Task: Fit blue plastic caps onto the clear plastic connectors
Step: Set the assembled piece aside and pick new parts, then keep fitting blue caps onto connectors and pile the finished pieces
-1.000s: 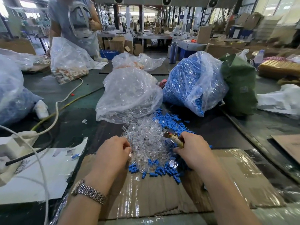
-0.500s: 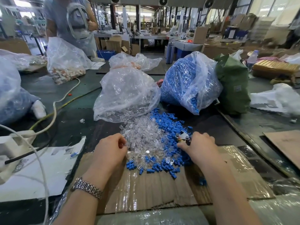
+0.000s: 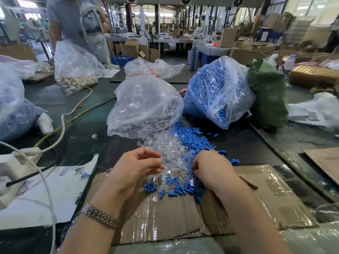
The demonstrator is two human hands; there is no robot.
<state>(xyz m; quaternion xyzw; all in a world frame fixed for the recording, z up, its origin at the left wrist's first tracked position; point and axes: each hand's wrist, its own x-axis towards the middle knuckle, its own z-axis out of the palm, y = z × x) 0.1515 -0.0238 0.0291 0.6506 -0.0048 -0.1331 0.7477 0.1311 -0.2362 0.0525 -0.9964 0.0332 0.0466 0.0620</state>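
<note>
Clear plastic connectors: loose heap spilled from the mouth of the clear bag, lying on the dark table and running onto the far edge of the taped cardboard sheet.
Blue plastic caps: loose spread just right of the clear heap, touching and partly mixed with it; more along the near edge of the heap; stock in the blue-filled bag behind.
Left hand: at the left edge of the clear heap, fingers curled, fingertips together at the pieces; whether a connector is pinched cannot be told.
Right hand: on the blue side, knuckles up, fingers curled down into the caps; what it holds is hidden.
Key relation: heap lies between and just beyond the two hands; left hand nearer the connectors, right hand nearer the caps.
Orientation of pieces: jumbled, long axes in all directions; no single piece's pointing can be read.
Judged step: picking one of each for mating; each likely needs turning end-to-end first.
Also present: wristwatch, white cable.
</note>
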